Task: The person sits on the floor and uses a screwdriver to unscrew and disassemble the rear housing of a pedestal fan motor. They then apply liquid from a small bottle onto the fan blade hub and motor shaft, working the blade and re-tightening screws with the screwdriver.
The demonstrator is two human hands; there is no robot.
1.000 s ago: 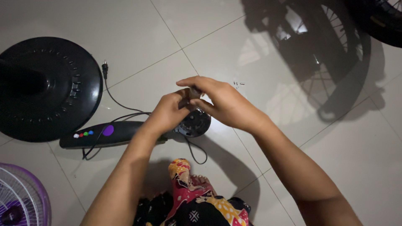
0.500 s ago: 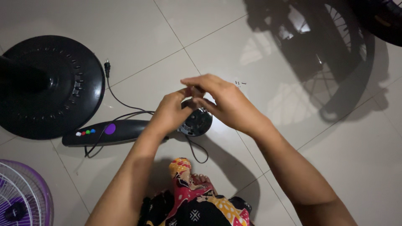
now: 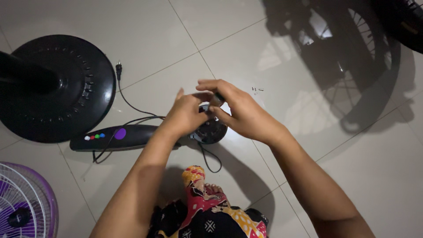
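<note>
At the lower left edge of the frame a purple-rimmed fan grille (image 3: 20, 205) is cut off, only part of its white wire face showing. Above it, at the left, one round black fan base (image 3: 66, 88) lies on the tiled floor (image 3: 145, 31), its pole running off the frame's left edge into darkness. Just below the base lies one black control stalk (image 3: 116, 137) with a row of small coloured buttons and one larger purple one; a black power cord (image 3: 132, 108) loops round it, its plug lying near the base's right rim.

At the centre, the left hand (image 3: 187, 115) and the right hand (image 3: 240, 112) meet over one round dark motor part (image 3: 210, 130), which rests on the floor at the stalk's right end. Both hands hide most of its top. The left grip is pressed onto the part's upper left; the right grip pinches a small dark piece at its top, too hidden to identify.

Just right of the hands a few tiny screws (image 3: 256, 91) lie on the floor; their count is unclear. At the upper right, a dark fan guard (image 3: 352, 53) is murky and cut off.
</note>
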